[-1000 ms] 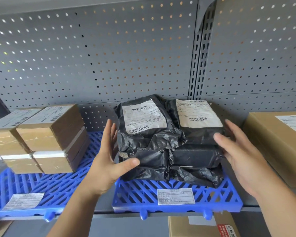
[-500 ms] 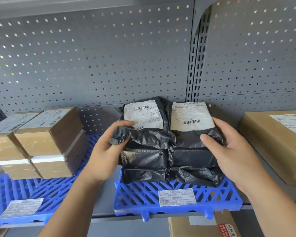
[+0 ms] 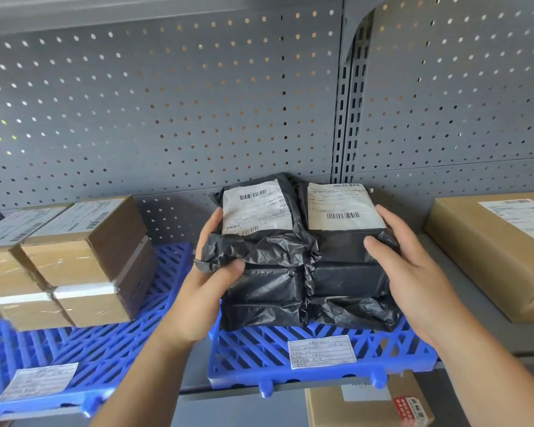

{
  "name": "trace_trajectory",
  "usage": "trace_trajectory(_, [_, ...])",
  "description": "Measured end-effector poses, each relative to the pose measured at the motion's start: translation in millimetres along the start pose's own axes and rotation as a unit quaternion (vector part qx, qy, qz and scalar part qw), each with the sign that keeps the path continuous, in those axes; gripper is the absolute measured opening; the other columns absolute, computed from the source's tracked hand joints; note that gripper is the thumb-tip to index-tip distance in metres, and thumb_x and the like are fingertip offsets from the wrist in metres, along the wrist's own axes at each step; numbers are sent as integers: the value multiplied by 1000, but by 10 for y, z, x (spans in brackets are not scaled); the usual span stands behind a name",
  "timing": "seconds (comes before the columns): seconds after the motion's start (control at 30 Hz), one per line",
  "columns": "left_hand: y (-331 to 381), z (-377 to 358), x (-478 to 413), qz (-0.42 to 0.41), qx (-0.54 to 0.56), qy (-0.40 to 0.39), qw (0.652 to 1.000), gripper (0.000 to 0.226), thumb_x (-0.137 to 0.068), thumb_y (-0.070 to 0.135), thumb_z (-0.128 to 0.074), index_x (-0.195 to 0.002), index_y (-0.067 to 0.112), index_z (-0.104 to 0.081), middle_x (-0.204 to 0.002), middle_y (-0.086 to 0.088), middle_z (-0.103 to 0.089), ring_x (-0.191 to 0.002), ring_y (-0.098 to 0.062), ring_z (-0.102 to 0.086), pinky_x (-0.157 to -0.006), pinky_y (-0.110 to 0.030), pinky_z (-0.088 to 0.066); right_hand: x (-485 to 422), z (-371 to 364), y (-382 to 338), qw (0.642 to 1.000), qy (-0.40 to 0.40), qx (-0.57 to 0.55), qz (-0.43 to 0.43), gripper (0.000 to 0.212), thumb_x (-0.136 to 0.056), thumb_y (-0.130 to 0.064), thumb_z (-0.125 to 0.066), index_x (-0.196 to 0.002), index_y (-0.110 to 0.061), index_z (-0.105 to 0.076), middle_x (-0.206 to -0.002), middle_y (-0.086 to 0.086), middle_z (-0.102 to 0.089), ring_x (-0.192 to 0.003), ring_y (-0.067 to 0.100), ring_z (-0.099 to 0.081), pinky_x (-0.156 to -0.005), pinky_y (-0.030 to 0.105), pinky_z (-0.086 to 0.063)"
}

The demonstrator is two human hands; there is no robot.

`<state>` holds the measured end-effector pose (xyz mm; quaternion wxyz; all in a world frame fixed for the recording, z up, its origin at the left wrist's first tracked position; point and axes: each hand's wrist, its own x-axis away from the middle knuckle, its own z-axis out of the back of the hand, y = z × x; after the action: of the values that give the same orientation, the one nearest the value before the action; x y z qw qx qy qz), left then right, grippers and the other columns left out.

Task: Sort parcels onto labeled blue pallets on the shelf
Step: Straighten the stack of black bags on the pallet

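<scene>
Two hands (image 3: 211,274) (image 3: 413,266) flanking stacked black parcels (image 3: 302,272).

View count: 1, head-worn, wide-angle.
Position: in front of the shelf (image 3: 463,266), close, within arm's reach of it.
Facing: forward and slightly down, square onto the pegboard back panel (image 3: 167,112).
Framing: both forearms enter from the bottom edge; the blue pallet (image 3: 259,359) sits low centre, the panel fills the upper half.
Distortion: straight shelf lines bow near the edges.
Shared area: none, only 1 view.
</scene>
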<state>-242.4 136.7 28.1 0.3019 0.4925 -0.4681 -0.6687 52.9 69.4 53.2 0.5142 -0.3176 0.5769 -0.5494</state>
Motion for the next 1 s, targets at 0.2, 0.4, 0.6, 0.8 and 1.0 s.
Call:
trace_trajectory(0.2, [56,-175,41,-25,-46,28,998,103,-85,19,-80,-153,62,-16,-147,6,-59,-136,-15,-56,-108,-21,-45,-23,-104,-26,1000,20,-4,-6,62,-74,-74,-60,-133,-74,-39,-130,-48,-52,-117,-26,-46,-96,23,-38])
trace_trajectory(0.4, [112,-233,43,-20,-88,29,995,92,-81,27,-83,-150,54,-29,-130,7,-71,-123,-15,-66,-106,-41,-48,-56,-40,-51,998,-12,66,12,82,-66,-65,-78,-135,-75,-35,-133,-54,-43,-127,-8,-50,-101,31,-43])
trace_trajectory(0.6, [88,-191,17,1,-106,46,993,86,-78,33,-89,-146,45,-38,-125,9,-72,-114,-14,-71,-93,-21,-55,-65,71,14,987,-68,142,21,105,-66,-46,-91,-140,-76,-22,-150,-38,-39,-144,3,-38,-110,38,-36])
trace_trajectory(0.8, [131,-163,4,-13,-69,55,996,83,-75,42,-91,-143,35,-43,-132,-5,-67,-121,-30,-66,-104,-53,-53,-83,118,76,989,-60,131,45,81,-70,-66,-79,-138,-68,-34,-143,-46,-39,-140,-2,-38,-107,37,-37])
trace_trajectory(1.0, [213,-174,-66,-57,-115,91,988,41,-86,36,-69,-125,31,-61,-114,3,-64,-108,-34,-62,-99,-34,-47,-132,83,31,986,-1,147,81,39,-90,-56,-61,-128,-59,-51,-123,-58,-44,-102,-26,-50,-86,19,-40])
